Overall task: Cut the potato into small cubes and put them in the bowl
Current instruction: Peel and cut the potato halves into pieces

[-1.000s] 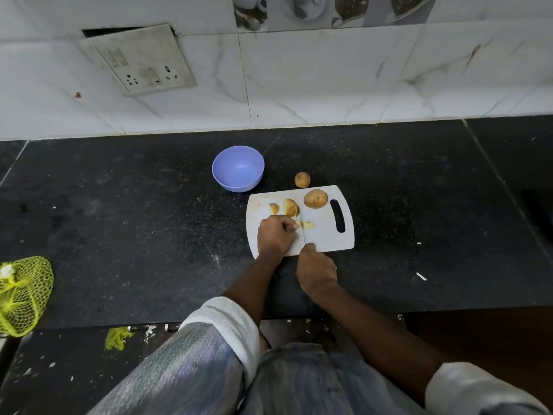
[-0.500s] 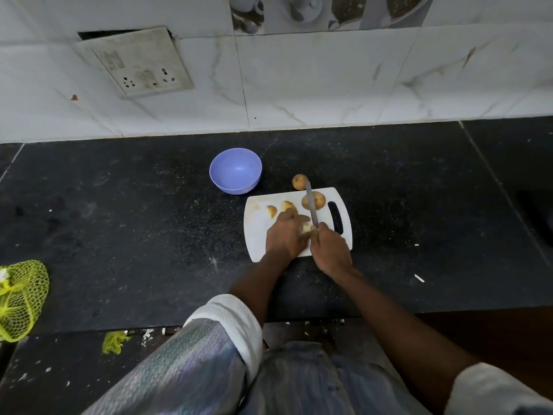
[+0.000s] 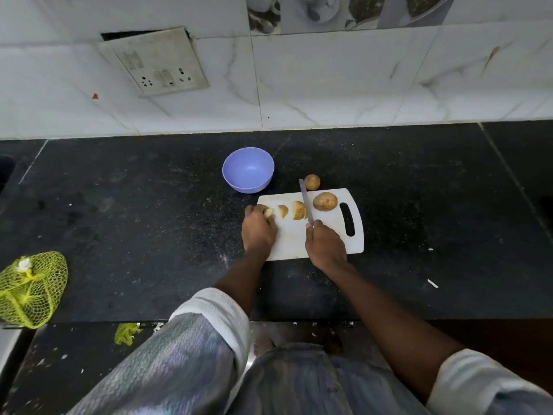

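Note:
A white cutting board [image 3: 329,241] lies on the black counter. On it are a whole potato [image 3: 325,201], a large cut piece [image 3: 298,210] and a smaller wedge [image 3: 282,211]. My left hand [image 3: 258,230] sits at the board's left edge and pinches a small pale potato piece [image 3: 268,212] in its fingertips. My right hand [image 3: 325,246] grips a knife [image 3: 305,200] whose blade points away from me, beside the large cut piece. An empty purple bowl [image 3: 248,169] stands just beyond the board's left corner.
A small whole potato [image 3: 312,182] rests on the counter behind the board. A yellow mesh bag [image 3: 30,287] lies at the counter's left front edge. A tiled wall with a socket plate [image 3: 155,62] closes off the back.
My left hand has moved left across the board to its edge, carrying a small cut piece. My right hand with the knife has shifted slightly right and back; the cut pieces now show uncovered.

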